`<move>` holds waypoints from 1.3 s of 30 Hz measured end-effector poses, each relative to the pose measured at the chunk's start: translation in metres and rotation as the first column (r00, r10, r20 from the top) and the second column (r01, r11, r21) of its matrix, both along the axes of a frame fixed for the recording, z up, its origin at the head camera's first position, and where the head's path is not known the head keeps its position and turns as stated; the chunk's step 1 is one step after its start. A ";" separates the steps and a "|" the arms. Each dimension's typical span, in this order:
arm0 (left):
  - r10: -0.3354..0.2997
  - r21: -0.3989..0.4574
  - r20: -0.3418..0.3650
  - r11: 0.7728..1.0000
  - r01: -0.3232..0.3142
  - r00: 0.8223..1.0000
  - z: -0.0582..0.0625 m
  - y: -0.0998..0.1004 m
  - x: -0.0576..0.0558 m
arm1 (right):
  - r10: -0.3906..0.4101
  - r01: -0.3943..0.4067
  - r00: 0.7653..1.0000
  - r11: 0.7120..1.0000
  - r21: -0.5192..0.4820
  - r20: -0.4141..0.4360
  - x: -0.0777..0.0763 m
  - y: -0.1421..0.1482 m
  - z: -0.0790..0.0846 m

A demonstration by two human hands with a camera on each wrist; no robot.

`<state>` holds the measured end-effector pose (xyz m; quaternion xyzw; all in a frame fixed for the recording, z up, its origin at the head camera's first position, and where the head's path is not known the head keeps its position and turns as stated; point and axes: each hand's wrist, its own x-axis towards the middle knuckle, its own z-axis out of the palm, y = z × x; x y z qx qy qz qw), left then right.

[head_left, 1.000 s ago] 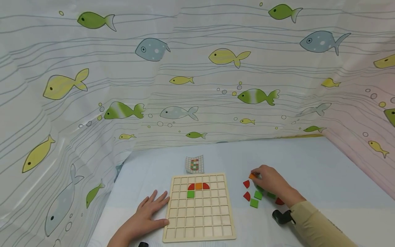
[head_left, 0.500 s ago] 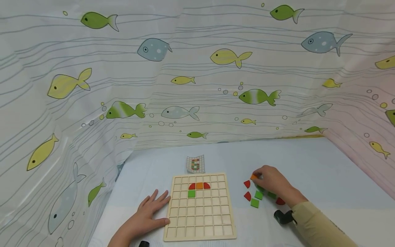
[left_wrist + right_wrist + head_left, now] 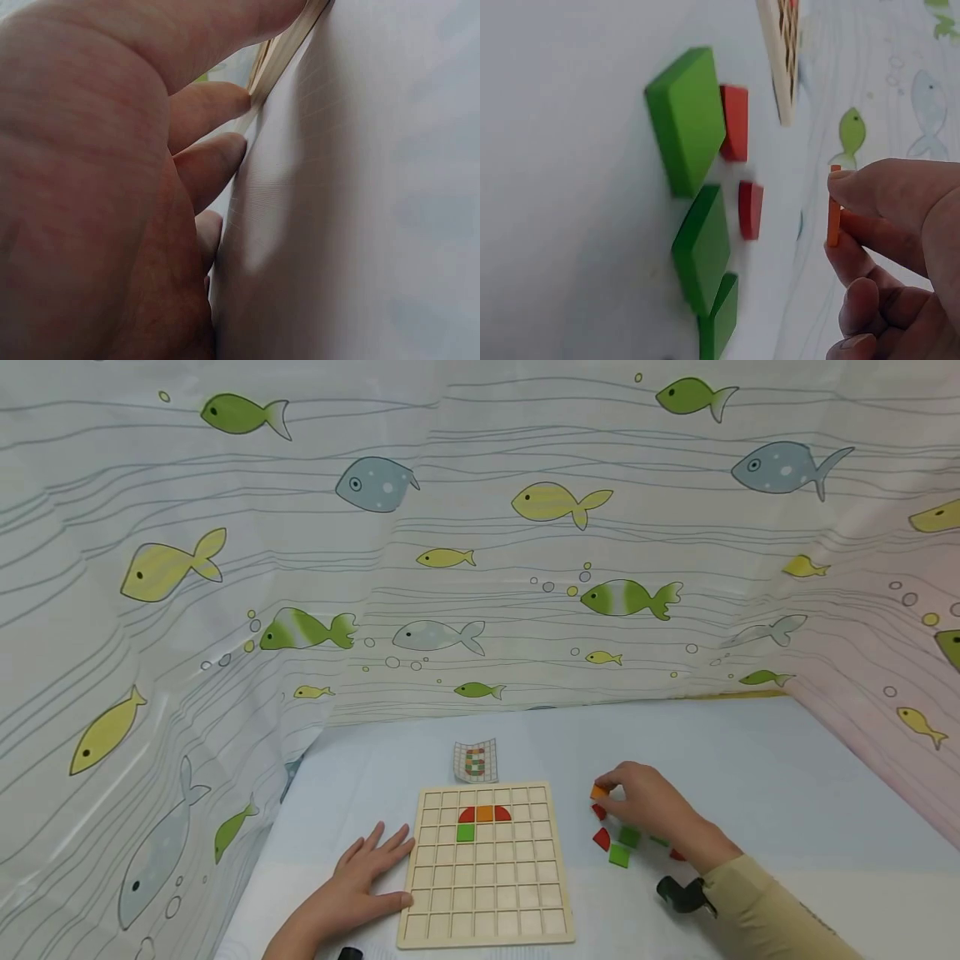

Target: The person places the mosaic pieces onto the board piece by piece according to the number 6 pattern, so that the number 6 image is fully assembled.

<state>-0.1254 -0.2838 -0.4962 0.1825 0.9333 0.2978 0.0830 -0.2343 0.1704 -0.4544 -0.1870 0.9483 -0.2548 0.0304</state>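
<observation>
Orange tile (image 3: 599, 792), thin; pinched in the right hand (image 3: 652, 802), clear of the counter (image 3: 750, 760). Grid board (image 3: 487, 897), pale wood, lies flat; orange square (image 3: 485, 813), green square (image 3: 466, 832) and two red quarter-rounds (image 3: 503, 814) seated in it.

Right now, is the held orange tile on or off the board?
Off: the right hand pinches the orange tile to the right of the board, with a gap between.
</observation>
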 end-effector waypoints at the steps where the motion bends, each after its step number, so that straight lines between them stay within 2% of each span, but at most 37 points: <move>1: 0.001 -0.001 0.000 1.000 -0.001 1.000 0.000 0.000 0.000 | 0.007 -0.007 1.000 1.000 -0.005 -0.001 0.001 -0.002 0.000; 12: 0.005 -0.001 0.021 1.000 -0.005 1.000 -0.002 0.000 0.000 | 0.055 -0.055 0.998 0.997 -0.046 0.000 0.008 -0.028 -0.004; 16: 0.014 -0.009 0.039 1.000 -0.014 0.999 -0.002 0.000 -0.001 | 0.070 -0.070 0.998 0.997 -0.031 0.006 0.011 -0.038 -0.008; 23: 0.016 -0.030 0.011 0.999 -0.015 1.000 0.000 0.000 -0.003 | 0.153 -0.154 0.986 0.988 -0.005 -0.069 0.015 -0.057 -0.008; 28: 0.032 -0.034 0.018 0.999 -0.031 0.999 0.001 0.001 -0.003 | 0.207 -0.208 0.977 0.978 -0.015 -0.052 0.016 -0.074 -0.005; 35: 0.022 -0.034 0.010 0.999 -0.022 1.000 0.000 0.000 -0.003 | 0.228 -0.227 0.973 0.973 0.031 -0.031 0.018 -0.095 -0.003; 39: 0.014 -0.035 0.004 0.999 -0.014 1.000 -0.001 0.000 -0.004 | 0.242 -0.241 0.970 0.970 0.025 -0.018 0.021 -0.107 -0.003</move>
